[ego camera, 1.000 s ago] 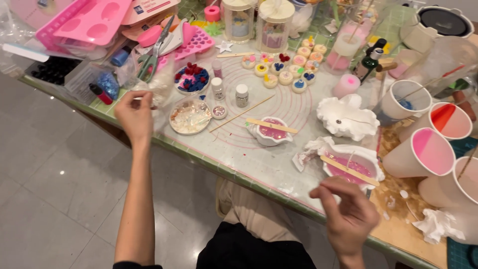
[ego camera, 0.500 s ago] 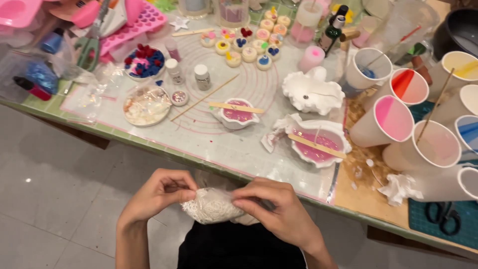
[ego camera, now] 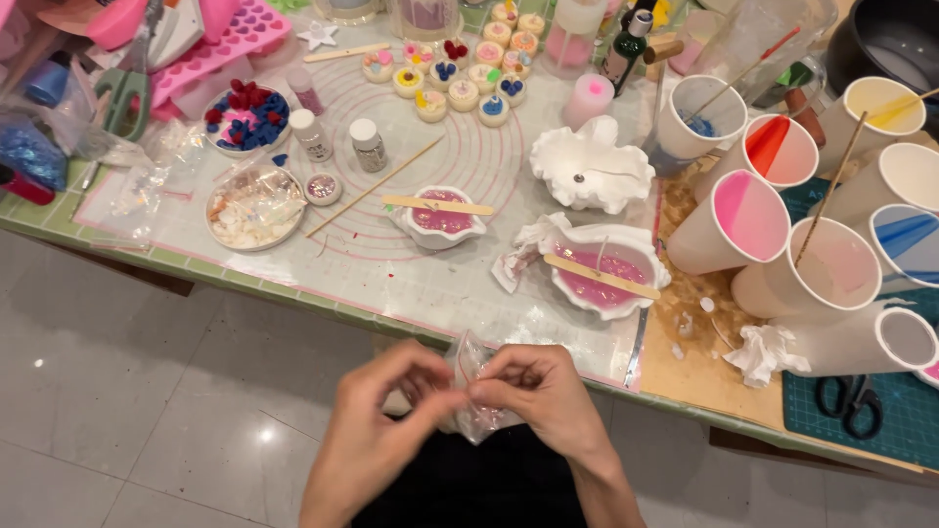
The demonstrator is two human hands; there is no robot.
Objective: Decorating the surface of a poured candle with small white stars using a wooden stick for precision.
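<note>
Both hands meet in front of my lap, below the table's near edge. My left hand (ego camera: 377,430) and my right hand (ego camera: 543,396) pinch a small clear plastic bag (ego camera: 471,370) between their fingertips. Just beyond them on the table stands a white shell-shaped dish (ego camera: 606,274) of pink wax with a wooden stick laid across it. A smaller white dish (ego camera: 440,217) with pink wax and a stick sits to its left on the clear round-patterned mat (ego camera: 411,274).
Several paper cups (ego camera: 748,220) with coloured wax and stirring sticks crowd the right side. A plate of pale flakes (ego camera: 254,207), two small bottles (ego camera: 367,145), a bowl of red and blue pieces (ego camera: 245,112), small decorated candles (ego camera: 460,73), pink moulds (ego camera: 220,49), scissors (ego camera: 851,401) lie around.
A second ago my left hand reached to the far left of the table and my right hand was by the dish. Both hands have come together at my lap, holding the plastic bag.
</note>
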